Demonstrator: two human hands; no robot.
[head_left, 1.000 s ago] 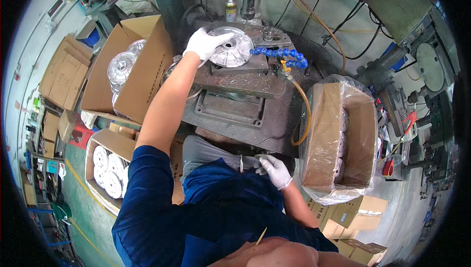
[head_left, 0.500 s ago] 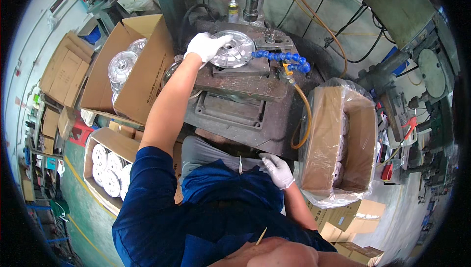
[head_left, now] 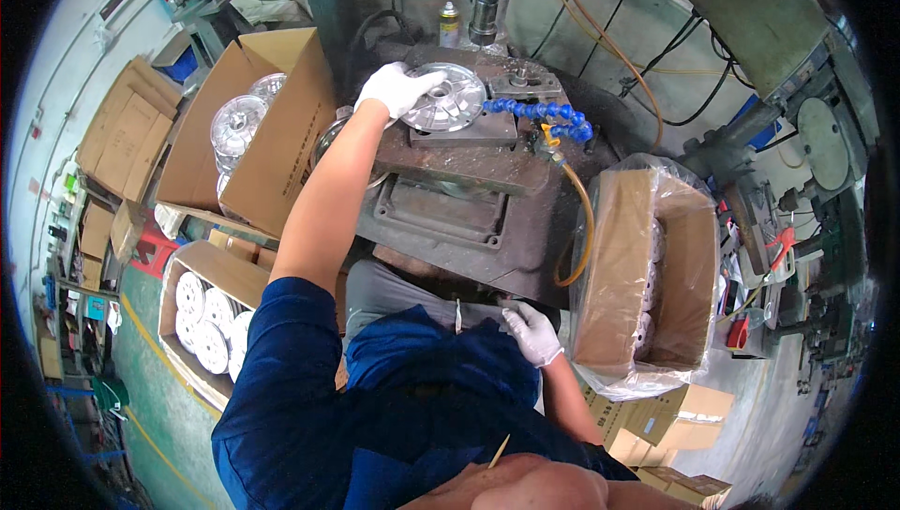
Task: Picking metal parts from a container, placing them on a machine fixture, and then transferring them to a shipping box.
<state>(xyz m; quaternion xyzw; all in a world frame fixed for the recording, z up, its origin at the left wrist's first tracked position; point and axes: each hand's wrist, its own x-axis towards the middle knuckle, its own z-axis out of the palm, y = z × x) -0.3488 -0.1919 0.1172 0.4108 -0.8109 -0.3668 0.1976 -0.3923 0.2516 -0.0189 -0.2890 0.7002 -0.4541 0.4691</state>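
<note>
A silvery round metal wheel-like disc (head_left: 457,102) with a hub and spokes lies on the flat block of a machine's worktable (head_left: 469,165). My left hand (head_left: 396,91), in a white glove, grips the disc's left edge, thumb over its upper face; the fingers beneath are partly hidden. A blue segmented coolant hose (head_left: 534,109) reaches to the disc's right rim. Over the far side of the table stands the machine's metal spindle (head_left: 485,18), apart from the disc. My right hand (head_left: 532,332), gloved too, lies on my right thigh with its fingers stretched out and holds nothing.
Left, an open cardboard box (head_left: 281,135) contains similar shiny discs; a lower box (head_left: 187,365) holds pale ones. A plastic-lined box (head_left: 689,294) with more discs stands at right. A spray can (head_left: 449,26) sits behind the table. An orange tube (head_left: 589,219) hangs by its right edge.
</note>
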